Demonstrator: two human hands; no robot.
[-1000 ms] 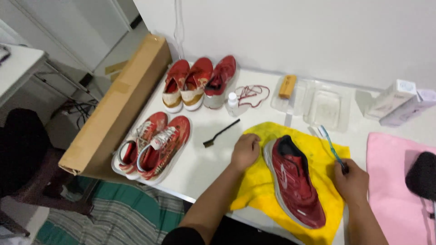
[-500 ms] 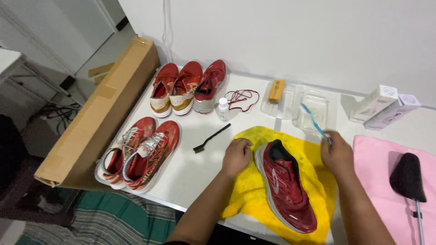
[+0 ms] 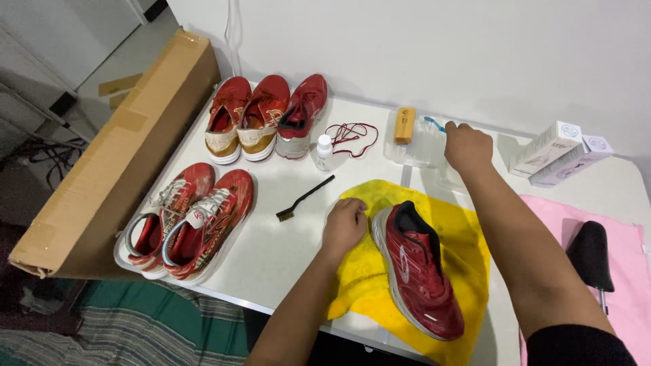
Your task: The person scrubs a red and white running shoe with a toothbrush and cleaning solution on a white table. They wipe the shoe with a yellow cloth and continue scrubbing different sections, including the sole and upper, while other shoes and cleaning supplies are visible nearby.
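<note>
A long cardboard box [image 3: 115, 149], cut off at the frame edge, lies far left of both hands. Between it and the left hand [image 3: 344, 227] stand two red trainers [image 3: 186, 220] and a small black brush [image 3: 304, 198]. The left hand is curled into a loose fist, pressing the yellow cloth [image 3: 359, 271] just beside the red shoe [image 3: 417, 268]; whether it grips the cloth is not clear. The right hand [image 3: 466, 146] is closed around a blue toothbrush [image 3: 434, 124], mostly hidden, over a clear tray [image 3: 417, 146] that is hard to make out. Right of it lie two pale boxes [image 3: 559, 152].
</note>
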